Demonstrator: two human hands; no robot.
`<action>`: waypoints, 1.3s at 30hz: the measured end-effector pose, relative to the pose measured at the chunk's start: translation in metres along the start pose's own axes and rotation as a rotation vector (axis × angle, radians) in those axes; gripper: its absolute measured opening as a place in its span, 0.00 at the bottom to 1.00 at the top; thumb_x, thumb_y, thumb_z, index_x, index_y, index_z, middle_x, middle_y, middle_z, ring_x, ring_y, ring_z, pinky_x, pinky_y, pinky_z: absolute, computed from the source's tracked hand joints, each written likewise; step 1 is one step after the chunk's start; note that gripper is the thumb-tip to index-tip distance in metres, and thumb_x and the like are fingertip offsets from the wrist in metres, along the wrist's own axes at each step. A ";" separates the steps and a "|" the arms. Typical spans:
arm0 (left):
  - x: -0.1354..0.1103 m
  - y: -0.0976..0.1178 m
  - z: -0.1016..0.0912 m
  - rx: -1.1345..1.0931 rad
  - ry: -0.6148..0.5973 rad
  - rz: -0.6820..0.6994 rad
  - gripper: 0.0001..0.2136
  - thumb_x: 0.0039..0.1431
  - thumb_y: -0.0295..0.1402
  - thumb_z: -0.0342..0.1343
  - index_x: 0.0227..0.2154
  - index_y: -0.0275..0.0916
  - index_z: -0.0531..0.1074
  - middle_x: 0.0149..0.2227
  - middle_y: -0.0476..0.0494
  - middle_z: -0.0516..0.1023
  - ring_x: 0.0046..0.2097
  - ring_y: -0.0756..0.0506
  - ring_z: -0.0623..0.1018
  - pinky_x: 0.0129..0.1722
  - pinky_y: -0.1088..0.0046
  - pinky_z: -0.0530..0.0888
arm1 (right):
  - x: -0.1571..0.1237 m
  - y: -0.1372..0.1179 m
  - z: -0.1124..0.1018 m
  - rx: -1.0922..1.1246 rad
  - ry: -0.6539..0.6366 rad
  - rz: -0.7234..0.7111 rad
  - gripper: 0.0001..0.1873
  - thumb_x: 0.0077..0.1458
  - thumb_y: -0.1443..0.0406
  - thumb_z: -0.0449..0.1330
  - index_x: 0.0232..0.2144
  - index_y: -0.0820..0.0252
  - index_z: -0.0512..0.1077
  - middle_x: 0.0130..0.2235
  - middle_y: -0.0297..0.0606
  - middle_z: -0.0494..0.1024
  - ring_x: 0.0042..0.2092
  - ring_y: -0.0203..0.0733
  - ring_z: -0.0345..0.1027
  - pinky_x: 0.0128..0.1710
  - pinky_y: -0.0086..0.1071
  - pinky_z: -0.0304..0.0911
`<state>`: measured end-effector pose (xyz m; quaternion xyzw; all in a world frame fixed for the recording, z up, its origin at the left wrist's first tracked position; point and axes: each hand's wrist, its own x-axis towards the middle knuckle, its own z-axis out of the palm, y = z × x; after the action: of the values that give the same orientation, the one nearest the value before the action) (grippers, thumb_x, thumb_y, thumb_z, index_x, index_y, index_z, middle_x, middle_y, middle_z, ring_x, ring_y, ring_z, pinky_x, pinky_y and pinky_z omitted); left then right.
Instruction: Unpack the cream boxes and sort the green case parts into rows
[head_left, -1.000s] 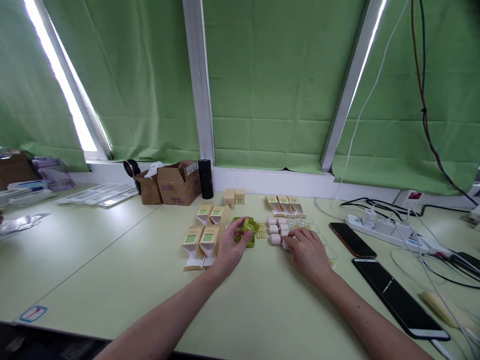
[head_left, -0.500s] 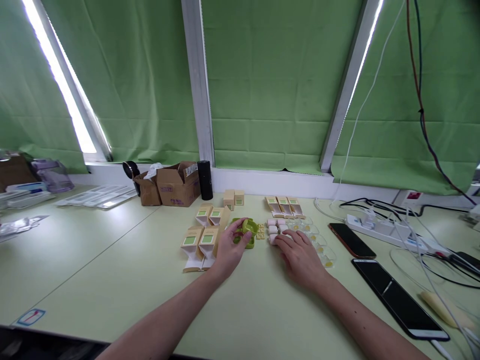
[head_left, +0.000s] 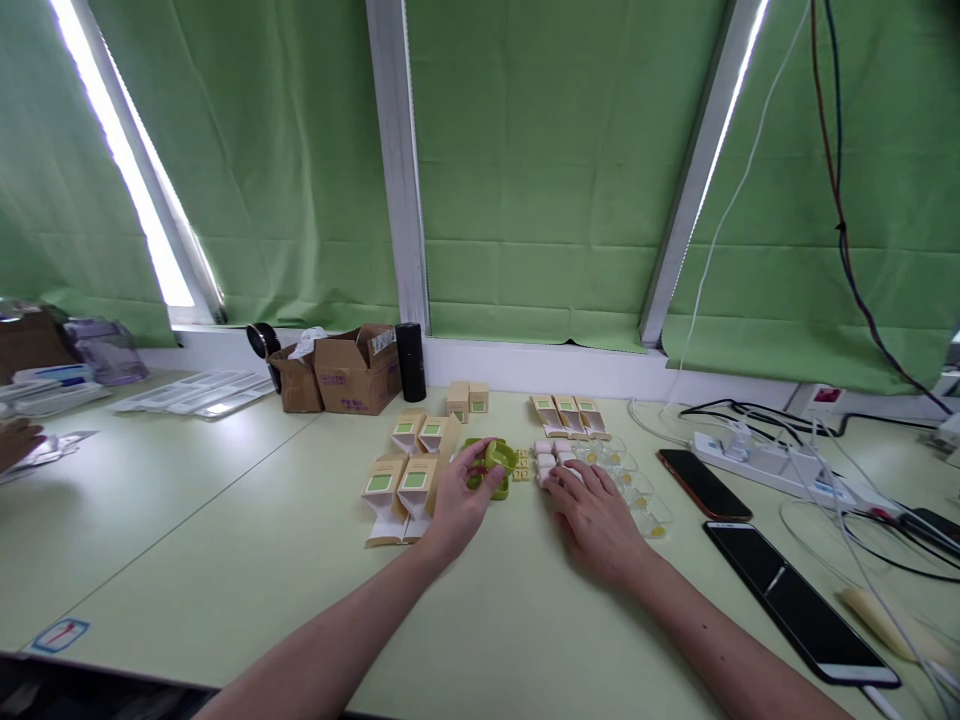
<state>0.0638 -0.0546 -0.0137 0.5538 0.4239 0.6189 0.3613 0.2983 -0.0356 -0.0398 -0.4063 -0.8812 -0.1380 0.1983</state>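
My left hand (head_left: pixel 466 495) pinches a small olive-green square cup (head_left: pixel 501 457) between thumb and fingers. More green cups (head_left: pixel 504 489) lie on the table under and behind it. My right hand (head_left: pixel 596 515) is lowered over a cluster of small pale pink-and-white blocks (head_left: pixel 544 448), its bent fingertips closed at the nearest one, which they partly cover. Small yellow square pieces (head_left: pixel 520 464) lie in rows between the hands. Clear plastic cups with yellow spots (head_left: pixel 643 497) spread behind and right of my right hand. Open cream cartons with green labels (head_left: pixel 381 483) stand left of my left hand.
More open cartons (head_left: pixel 568 412) and closed small boxes (head_left: pixel 478 397) stand farther back. A cardboard box (head_left: pixel 352 370) and black cylinder (head_left: pixel 410 362) are by the wall. Phones (head_left: pixel 799 600), a power strip (head_left: pixel 780 470) and cables lie right. Another person's hand (head_left: pixel 19 442) shows far left.
My right hand has shifted slightly left and down at the pale blocks. My left hand keeps the green cup almost still. Another person's hand has come in at the left edge.
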 end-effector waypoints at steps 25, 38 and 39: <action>-0.007 0.007 0.006 -0.258 -0.129 0.001 0.27 0.49 0.37 0.74 0.49 0.39 0.70 0.50 0.35 0.81 0.53 0.38 0.80 0.53 0.61 0.77 | 0.031 -0.042 -0.010 0.722 0.458 0.136 0.22 0.62 0.63 0.61 0.57 0.50 0.66 0.60 0.44 0.73 0.64 0.54 0.62 0.62 0.53 0.64; -0.008 -0.001 0.011 -0.044 -0.210 -0.077 0.24 0.49 0.44 0.73 0.41 0.40 0.67 0.36 0.43 0.82 0.40 0.43 0.82 0.40 0.68 0.75 | 0.040 -0.061 0.013 0.744 0.594 0.205 0.20 0.60 0.61 0.56 0.54 0.54 0.62 0.55 0.48 0.68 0.59 0.56 0.61 0.59 0.55 0.63; -0.008 -0.001 0.011 -0.013 -0.212 -0.075 0.23 0.50 0.45 0.73 0.40 0.40 0.67 0.37 0.42 0.82 0.40 0.43 0.81 0.40 0.68 0.75 | 0.040 -0.060 0.012 0.741 0.586 0.206 0.20 0.60 0.62 0.56 0.54 0.54 0.62 0.55 0.48 0.68 0.59 0.56 0.61 0.59 0.54 0.63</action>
<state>0.0754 -0.0607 -0.0173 0.5977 0.3997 0.5456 0.4304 0.2258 -0.0422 -0.0373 -0.3376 -0.7332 0.0968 0.5823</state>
